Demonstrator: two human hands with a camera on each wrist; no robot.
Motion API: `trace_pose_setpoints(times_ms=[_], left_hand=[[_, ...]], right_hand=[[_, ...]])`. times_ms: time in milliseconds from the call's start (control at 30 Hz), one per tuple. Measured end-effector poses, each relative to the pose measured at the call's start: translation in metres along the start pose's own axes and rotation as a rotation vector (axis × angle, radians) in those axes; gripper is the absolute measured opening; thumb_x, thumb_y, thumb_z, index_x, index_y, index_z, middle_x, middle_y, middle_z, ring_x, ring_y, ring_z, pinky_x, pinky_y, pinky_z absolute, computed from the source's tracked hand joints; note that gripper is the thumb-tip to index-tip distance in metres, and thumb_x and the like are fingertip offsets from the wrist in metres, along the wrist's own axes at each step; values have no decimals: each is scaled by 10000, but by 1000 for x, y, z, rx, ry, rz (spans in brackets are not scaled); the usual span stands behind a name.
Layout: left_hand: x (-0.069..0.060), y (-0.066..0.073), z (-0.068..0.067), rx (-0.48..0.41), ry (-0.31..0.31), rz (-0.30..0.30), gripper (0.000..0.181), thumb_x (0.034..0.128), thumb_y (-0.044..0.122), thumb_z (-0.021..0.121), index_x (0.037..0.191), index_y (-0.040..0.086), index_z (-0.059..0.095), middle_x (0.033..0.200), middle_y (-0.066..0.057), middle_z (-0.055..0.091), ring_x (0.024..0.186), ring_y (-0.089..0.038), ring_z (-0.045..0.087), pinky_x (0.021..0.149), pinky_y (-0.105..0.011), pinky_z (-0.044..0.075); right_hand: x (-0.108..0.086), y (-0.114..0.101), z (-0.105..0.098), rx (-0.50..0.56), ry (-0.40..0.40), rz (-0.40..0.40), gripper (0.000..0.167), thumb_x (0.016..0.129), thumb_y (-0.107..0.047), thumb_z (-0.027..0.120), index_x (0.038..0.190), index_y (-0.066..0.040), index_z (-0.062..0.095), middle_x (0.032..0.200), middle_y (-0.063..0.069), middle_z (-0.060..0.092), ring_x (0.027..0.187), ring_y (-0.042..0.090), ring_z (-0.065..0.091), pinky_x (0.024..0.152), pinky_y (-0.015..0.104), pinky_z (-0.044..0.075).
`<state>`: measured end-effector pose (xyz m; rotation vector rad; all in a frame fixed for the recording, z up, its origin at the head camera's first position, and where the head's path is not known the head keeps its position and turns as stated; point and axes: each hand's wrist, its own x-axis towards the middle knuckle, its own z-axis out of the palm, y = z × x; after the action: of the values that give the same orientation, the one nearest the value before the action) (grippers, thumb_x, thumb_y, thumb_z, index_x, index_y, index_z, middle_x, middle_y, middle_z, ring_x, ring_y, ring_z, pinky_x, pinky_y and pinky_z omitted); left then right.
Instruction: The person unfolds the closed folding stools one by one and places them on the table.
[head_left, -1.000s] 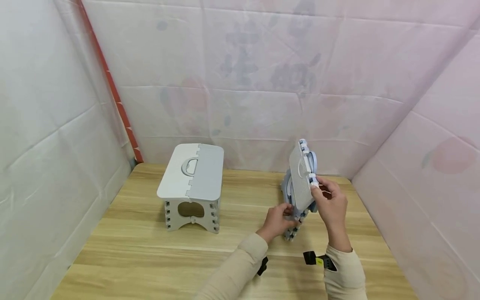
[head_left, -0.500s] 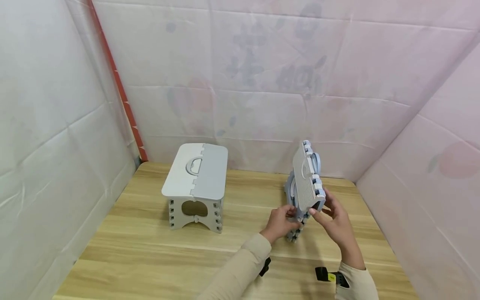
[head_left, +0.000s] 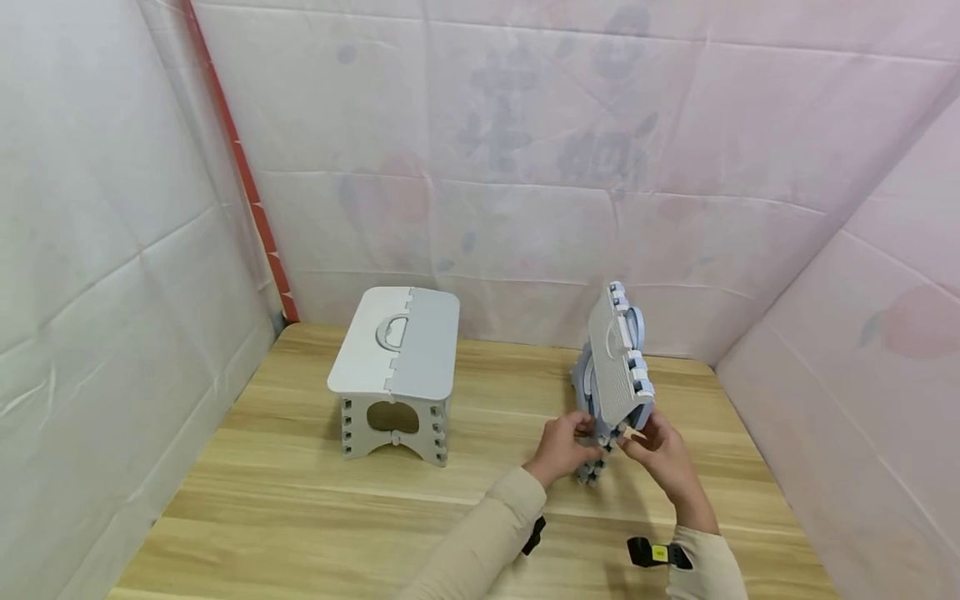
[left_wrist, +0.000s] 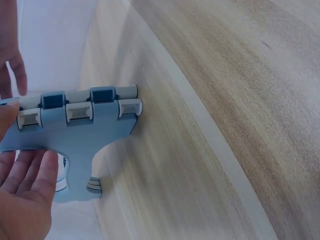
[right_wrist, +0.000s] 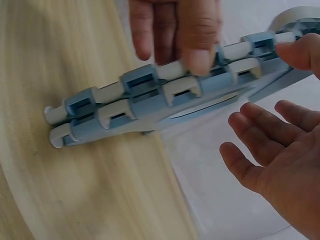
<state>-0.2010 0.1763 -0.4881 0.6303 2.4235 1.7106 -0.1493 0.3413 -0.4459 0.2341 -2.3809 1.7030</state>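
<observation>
A partly folded blue-and-white folding step stool (head_left: 611,362) stands on edge at the right of the table, its seat panel angled away from the folded legs. My left hand (head_left: 564,448) grips the lower leg section; the left wrist view has its thumb on the hinge side and the fingers (left_wrist: 34,172) at the cut-out. My right hand (head_left: 667,458) is at the near lower corner of the seat. In the right wrist view, its thumb (right_wrist: 302,52) touches the stool's edge while the fingers (right_wrist: 265,135) spread loosely below, apart from the plastic.
An unfolded white-and-grey folding stool (head_left: 397,342) stands upright on the left side of the wooden table (head_left: 300,517). White sheeting (head_left: 480,225) walls the table at the back and both sides. A red strip (head_left: 247,183) runs up the back left corner.
My right hand has slid down the seat's near edge to its lower corner, loosening its hold. The left hand keeps its grip on the legs. The seat panel tilts slightly differently.
</observation>
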Motion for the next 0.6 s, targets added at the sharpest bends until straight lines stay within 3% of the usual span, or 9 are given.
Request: trace_pose_setpoints(times_ms=[133,333,600], left_hand=[[-1,0,1,1,-2,3,375,684,89,825,1012,82,643,944,42,658,857,-36,595,744,-189,475],[-1,-3,3,-10,1,17,383,677,82,826,1013,64,643,936,28,662,844,-37,596,740,-201,481],[-1,-6,4,-7,10,32,382,677,87,828,1014,76,646,936,8,665,860,-98,626,712,-165,470]], right_hand=[[-1,7,4,45,0,38,411,805,115,614,1190,85,472,1030,-81,585,949,76,565,758,194,473],[0,12,8,88,8,100,361,809,136,569,1154,96,472,987,-36,606,885,90,580,689,233,492],[3,16,14,-29,35,131,375,782,125,591,1139,164,486,1053,262,568,862,72,574,681,240,503]])
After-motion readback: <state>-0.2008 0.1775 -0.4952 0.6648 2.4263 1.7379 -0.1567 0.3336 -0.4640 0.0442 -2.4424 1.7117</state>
